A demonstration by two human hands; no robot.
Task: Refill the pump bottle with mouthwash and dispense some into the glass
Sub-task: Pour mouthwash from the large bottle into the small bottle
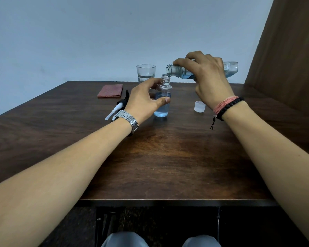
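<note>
We see the small pump bottle standing upright near the middle of the dark wooden table, its neck open and blue mouthwash filling the lower part. Our left hand curls around it from 9 o'clock, thumb across the front, fingers behind. Just above its mouth, at 1 o'clock, our right hand grips the larger mouthwash bottle, tipped nearly level with its open neck meeting the small bottle's rim. At 11 o'clock, beyond the left hand, stands the glass. The pump head lies at 9 o'clock, partly behind the wrist. A clear cap sits at 3 o'clock, and a folded red cloth lies at 10 o'clock.
</note>
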